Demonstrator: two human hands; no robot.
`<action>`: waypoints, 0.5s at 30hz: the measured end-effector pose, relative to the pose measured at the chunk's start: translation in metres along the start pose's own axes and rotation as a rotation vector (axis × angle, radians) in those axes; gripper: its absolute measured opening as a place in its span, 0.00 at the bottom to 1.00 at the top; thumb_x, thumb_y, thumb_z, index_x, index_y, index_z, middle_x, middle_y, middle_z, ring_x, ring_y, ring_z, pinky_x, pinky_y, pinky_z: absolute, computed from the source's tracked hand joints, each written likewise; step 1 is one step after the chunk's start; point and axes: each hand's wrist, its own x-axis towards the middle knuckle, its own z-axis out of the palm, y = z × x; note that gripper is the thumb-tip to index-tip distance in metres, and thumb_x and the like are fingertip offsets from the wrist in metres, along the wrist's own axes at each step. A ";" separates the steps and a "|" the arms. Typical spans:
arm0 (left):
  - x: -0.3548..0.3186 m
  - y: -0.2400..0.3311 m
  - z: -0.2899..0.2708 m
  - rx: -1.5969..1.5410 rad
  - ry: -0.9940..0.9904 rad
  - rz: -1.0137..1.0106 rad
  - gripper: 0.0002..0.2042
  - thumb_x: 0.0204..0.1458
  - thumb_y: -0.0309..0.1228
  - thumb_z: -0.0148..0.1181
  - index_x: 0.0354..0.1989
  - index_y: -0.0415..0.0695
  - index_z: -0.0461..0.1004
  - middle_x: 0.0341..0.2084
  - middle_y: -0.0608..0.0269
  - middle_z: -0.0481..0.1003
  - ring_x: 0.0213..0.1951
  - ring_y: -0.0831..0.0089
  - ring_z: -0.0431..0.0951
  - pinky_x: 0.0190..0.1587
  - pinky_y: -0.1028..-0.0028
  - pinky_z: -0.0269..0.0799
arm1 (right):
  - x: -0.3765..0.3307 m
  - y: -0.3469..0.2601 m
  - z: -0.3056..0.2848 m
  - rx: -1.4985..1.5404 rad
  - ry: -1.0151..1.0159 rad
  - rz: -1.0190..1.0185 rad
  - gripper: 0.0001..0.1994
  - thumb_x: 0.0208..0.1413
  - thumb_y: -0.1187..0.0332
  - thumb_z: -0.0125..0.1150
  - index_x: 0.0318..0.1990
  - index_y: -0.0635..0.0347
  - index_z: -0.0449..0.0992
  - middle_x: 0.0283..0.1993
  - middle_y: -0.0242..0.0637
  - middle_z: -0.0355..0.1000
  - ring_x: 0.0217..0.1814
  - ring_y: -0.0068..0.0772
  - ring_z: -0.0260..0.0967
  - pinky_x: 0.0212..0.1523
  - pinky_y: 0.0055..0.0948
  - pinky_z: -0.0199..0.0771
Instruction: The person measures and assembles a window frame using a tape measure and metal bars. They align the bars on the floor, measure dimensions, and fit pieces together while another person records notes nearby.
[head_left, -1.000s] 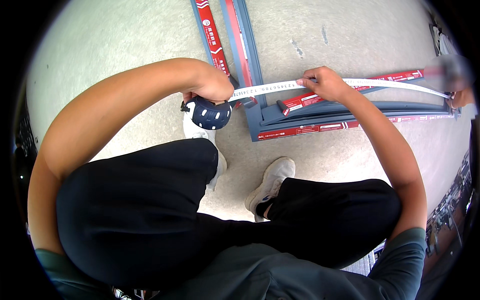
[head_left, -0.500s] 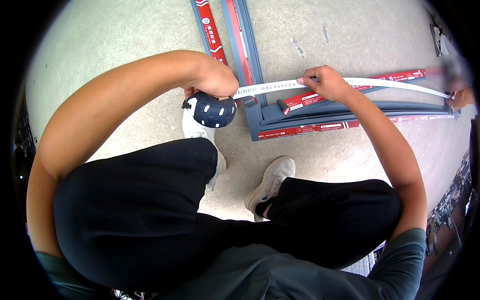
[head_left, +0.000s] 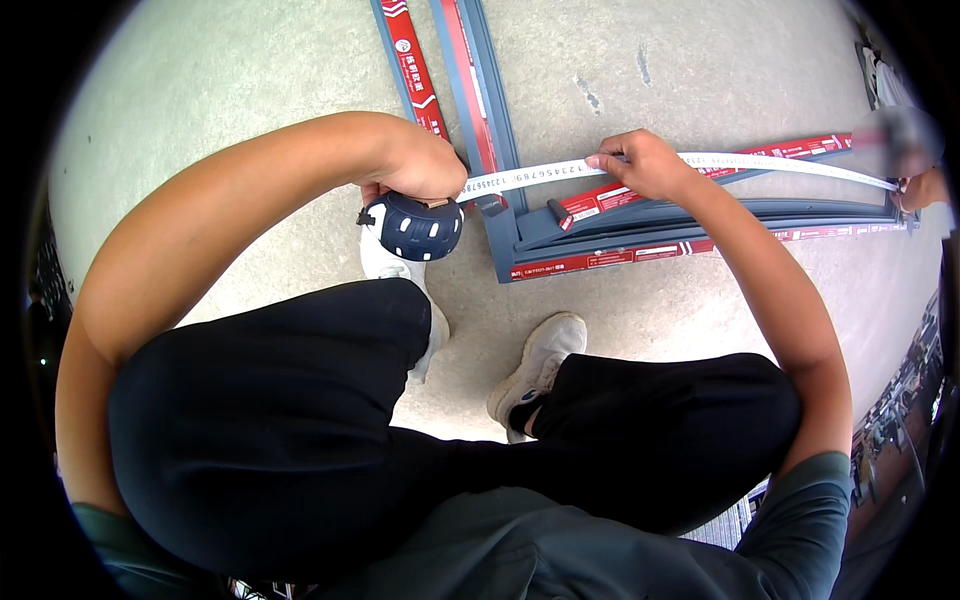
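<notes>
My left hand (head_left: 425, 168) is closed around a navy tape measure (head_left: 425, 232) with white patches on its case, just above my shoe. From the case a white measuring blade (head_left: 535, 178) runs right, over the corner of a grey metal frame. My right hand (head_left: 645, 165) is closed on the blade partway along, thumb and fingers pinching its edge. At the far right, another person's hand (head_left: 918, 192) is at the blade's other end; its exact grip is too small to tell. The grey frame (head_left: 507, 245) lies on the floor under the blade, with red printed strips along its bars.
A separate grey bar with a red strip (head_left: 408, 62) lies beside the frame's upright side. A loose red-labelled bar (head_left: 600, 203) lies slanting across the frame's corner. My white shoes (head_left: 550, 355) stand on the concrete floor (head_left: 280, 60) near the frame. Clutter lines the right rim.
The whole scene has slid very slightly left in view. Both hands keep their hold on the tape measure, and the blade stays stretched out.
</notes>
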 end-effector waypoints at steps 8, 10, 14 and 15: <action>0.000 -0.003 -0.001 0.032 -0.010 0.049 0.18 0.46 0.24 0.48 0.43 0.35 0.79 0.24 0.58 0.69 0.23 0.69 0.68 0.24 0.64 0.65 | 0.000 -0.007 -0.006 -0.002 -0.057 0.047 0.16 0.62 0.56 0.60 0.39 0.62 0.82 0.24 0.44 0.72 0.25 0.34 0.66 0.33 0.35 0.68; 0.002 -0.003 -0.001 0.061 -0.033 0.039 0.16 0.45 0.24 0.48 0.40 0.34 0.78 0.24 0.58 0.69 0.24 0.68 0.69 0.24 0.64 0.65 | -0.001 -0.004 -0.002 0.022 -0.039 0.053 0.16 0.62 0.56 0.61 0.37 0.62 0.82 0.24 0.45 0.72 0.25 0.38 0.66 0.33 0.37 0.68; 0.004 -0.002 -0.002 0.035 -0.020 0.005 0.13 0.44 0.24 0.49 0.37 0.33 0.77 0.25 0.57 0.69 0.25 0.67 0.71 0.24 0.64 0.65 | -0.001 -0.006 -0.004 0.019 -0.023 0.040 0.17 0.62 0.55 0.61 0.36 0.62 0.82 0.24 0.46 0.72 0.25 0.41 0.66 0.34 0.39 0.69; 0.004 -0.003 -0.002 0.043 -0.029 0.014 0.13 0.44 0.24 0.49 0.37 0.33 0.77 0.25 0.57 0.69 0.25 0.66 0.71 0.24 0.63 0.66 | 0.000 -0.004 -0.003 0.011 -0.021 0.033 0.16 0.62 0.56 0.61 0.37 0.62 0.82 0.24 0.46 0.72 0.25 0.39 0.66 0.33 0.38 0.69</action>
